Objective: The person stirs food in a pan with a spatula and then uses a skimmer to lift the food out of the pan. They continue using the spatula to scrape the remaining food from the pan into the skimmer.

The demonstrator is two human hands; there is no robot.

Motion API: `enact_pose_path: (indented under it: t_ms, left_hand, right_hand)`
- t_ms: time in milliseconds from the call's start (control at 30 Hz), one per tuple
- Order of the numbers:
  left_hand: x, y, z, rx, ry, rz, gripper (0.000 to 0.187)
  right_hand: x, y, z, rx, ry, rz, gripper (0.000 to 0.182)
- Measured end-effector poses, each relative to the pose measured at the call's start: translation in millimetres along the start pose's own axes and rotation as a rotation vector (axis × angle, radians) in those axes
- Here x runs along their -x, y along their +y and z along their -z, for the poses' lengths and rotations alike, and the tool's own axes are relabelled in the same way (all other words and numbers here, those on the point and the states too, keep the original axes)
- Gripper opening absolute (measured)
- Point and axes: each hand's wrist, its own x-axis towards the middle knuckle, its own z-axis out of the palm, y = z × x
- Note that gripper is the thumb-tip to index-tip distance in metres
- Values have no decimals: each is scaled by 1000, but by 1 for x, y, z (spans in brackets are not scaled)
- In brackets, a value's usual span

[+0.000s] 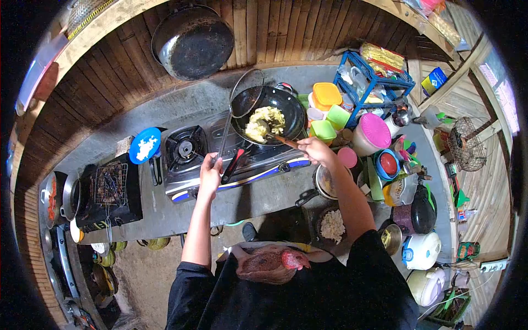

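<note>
My left hand [210, 171] is closed round the long handle of a wire-mesh skimmer [246, 91]. Its round mesh is raised over the left rim of a black wok [294, 107]. Inside the wok lies a pale yellow, shredded-looking food [265, 122]. A spatula with a wooden handle [284, 141] is gripped in my right hand [316, 150], and its head is down in the food. The wok sits on the right burner of a gas stove [220, 184], its black and red handle [234, 165] pointing towards me, close to my left hand.
A blue plate with white pieces [146, 145] stands left of the bare burner [186, 147]. On the right crowd plastic tubs [326, 95], a pink-lidded container [374, 132] and a blue rack [374, 82]. A large pan [192, 44] hangs on the back wall.
</note>
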Motion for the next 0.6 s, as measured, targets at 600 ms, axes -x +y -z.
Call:
enact_pose_path:
  t_ms: [600]
  left_hand:
    - [5,-1,6,7,5,-11,13]
  right_hand:
    - [-56,52,5,784,512,665,30]
